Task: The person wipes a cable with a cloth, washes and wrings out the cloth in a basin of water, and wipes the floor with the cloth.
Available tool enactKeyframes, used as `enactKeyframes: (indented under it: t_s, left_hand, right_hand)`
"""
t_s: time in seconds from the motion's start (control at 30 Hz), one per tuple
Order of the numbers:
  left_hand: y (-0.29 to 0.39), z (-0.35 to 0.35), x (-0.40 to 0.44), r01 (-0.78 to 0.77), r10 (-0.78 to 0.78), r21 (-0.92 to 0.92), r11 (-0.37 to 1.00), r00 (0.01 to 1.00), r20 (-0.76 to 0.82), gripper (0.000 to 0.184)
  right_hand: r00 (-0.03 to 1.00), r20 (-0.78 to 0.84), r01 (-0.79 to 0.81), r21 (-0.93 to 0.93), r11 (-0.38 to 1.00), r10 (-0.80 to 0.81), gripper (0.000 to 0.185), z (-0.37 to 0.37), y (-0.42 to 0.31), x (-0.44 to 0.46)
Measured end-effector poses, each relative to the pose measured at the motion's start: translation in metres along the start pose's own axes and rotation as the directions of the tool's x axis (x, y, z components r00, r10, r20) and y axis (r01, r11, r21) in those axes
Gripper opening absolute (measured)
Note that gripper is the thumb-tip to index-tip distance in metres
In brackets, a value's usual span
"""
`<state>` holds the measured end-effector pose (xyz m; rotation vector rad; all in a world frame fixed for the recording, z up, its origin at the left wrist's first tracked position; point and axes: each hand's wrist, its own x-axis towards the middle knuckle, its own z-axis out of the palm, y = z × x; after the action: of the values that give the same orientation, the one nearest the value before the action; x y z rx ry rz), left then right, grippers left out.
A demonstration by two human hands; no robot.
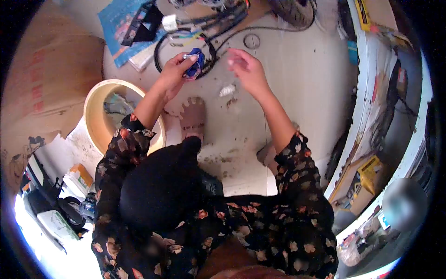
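Note:
My left hand [173, 78] is closed on a crumpled blue cloth-like piece [194, 65], with a small shiny metal part [188, 56] by the thumb. Whether the metal part is fixed to the blue piece I cannot tell. To the right, my right hand [248, 72] hangs over the floor with loosely bent, slightly blurred fingers apart and nothing visible in them. Beyond the blue piece lies a looped black cable [157, 53] with a white connector [170, 22] and thin coloured wires. A small white crumpled scrap [227, 90] is on the floor below my right hand.
A cream bucket [90, 104] with something inside stands left of my left forearm. A tyre [292, 11], a black bracket [141, 23] on a blue printed sheet [109, 23] and a thin ring [252, 41] lie ahead. Brown cardboard [60, 74] is left; cluttered shelves [367, 102] line the right.

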<state>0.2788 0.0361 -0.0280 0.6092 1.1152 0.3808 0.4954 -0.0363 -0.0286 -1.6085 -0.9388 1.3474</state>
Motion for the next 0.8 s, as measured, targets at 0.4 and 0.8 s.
enactKeyframes:
  t_s: [0.4,0.8]
  left_hand:
    - [0.199,-0.029,-0.032,-0.774,0.727,0.106,0.625,0.527,-0.441,0.029]
    - [0.345,-0.054,0.1,-0.667,0.811,0.468,0.579,0.527,-0.252,0.041]
  right_hand:
    - [0.995,-0.076,-0.066,-0.081,0.995,0.06,0.02,-0.041,-0.007,-0.006]
    - [0.99,-0.129,-0.084,-0.166,0.982,0.063,0.023,-0.076,-0.005,-0.007]
